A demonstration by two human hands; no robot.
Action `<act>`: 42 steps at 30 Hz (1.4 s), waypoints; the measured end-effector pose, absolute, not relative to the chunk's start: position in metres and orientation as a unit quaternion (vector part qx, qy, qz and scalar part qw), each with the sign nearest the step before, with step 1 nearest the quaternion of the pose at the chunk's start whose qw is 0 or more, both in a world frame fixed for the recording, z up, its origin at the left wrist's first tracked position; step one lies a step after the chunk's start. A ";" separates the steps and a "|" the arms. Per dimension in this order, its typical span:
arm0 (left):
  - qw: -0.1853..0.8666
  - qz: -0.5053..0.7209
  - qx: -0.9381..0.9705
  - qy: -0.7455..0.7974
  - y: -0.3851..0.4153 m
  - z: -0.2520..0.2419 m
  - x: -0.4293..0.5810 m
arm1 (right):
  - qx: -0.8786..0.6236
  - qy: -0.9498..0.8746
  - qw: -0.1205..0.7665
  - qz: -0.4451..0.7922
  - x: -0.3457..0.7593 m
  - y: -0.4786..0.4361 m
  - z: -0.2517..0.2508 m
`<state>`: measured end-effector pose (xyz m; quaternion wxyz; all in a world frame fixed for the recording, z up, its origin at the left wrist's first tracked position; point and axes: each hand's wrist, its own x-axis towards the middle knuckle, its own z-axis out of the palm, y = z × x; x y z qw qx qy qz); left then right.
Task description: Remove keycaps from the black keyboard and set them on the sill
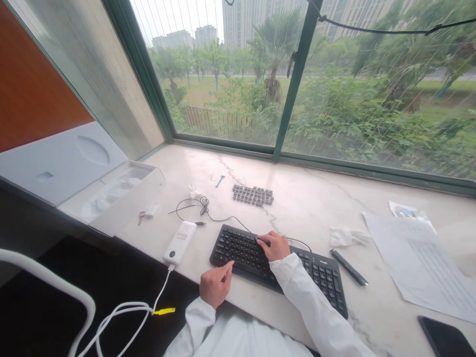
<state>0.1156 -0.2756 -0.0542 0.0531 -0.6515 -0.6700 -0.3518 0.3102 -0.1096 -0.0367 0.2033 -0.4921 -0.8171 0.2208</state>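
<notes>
A black keyboard (pixel 244 248) lies at a slant on the pale marble ledge. My right hand (pixel 274 245) rests over its upper middle keys, fingers bent and drawn together at the tips; whatever may be between them is too small to see. At the keyboard's lower left edge, my left hand (pixel 216 285) is closed, thumb and forefinger meeting near the front keys, with anything they pinch hidden. Behind the keyboard, several small grey keycap-like pieces (pixel 253 195) lie in rows. A small blue tool (pixel 220 180) sits beyond them to the left.
A white power bank (pixel 180 243) with a white cable lies left of the keyboard, near a thin black cable (pixel 219 219). An open white box (pixel 125 200) stands far left. Rightward are a dark pen (pixel 348 267), papers (pixel 424 265) and a phone (pixel 446 338).
</notes>
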 end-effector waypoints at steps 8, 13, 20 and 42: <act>0.053 -0.350 -0.655 -0.668 -0.276 -0.055 0.115 | -0.495 -0.811 0.217 0.223 0.311 -0.113 -0.037; 0.049 -0.355 -0.656 -0.664 -0.276 -0.056 0.114 | -0.492 -0.810 0.232 0.216 0.310 -0.116 -0.039; 0.057 -0.354 -0.658 -0.662 -0.275 -0.057 0.113 | -0.486 -0.821 0.224 0.201 0.309 -0.115 -0.038; 0.052 -0.356 -0.663 -0.656 -0.276 -0.057 0.113 | -0.514 -0.806 0.207 0.209 0.312 -0.111 -0.036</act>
